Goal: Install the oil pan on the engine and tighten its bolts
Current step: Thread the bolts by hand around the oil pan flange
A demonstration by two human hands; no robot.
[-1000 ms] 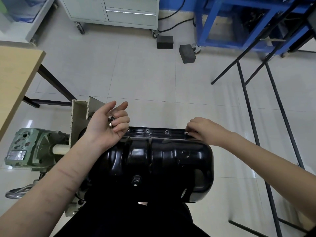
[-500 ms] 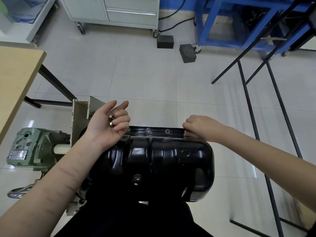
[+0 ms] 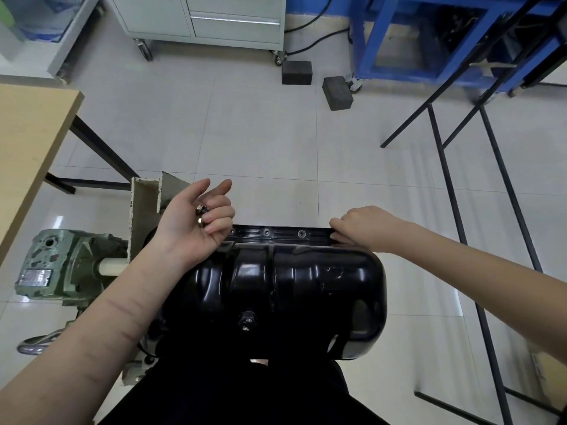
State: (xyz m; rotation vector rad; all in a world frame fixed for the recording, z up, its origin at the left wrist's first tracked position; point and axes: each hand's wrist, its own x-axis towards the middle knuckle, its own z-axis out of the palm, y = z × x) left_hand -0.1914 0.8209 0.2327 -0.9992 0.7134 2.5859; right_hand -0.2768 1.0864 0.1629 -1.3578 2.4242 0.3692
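The right hand (image 3: 365, 227) has curled down over the far flange of the black oil pan (image 3: 276, 289), seemingly thumbing a bolt in, while the left hand (image 3: 196, 223) still cups spare bolts (image 3: 201, 213) in its bent fingers.

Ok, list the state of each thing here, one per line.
Oil pan: seated on engine, far flange up.
Spare bolts: held in left hand.
Right hand: fingers curled at flange's right end.
Flange bolts: sitting in holes.
Cabinet drawers: closed.
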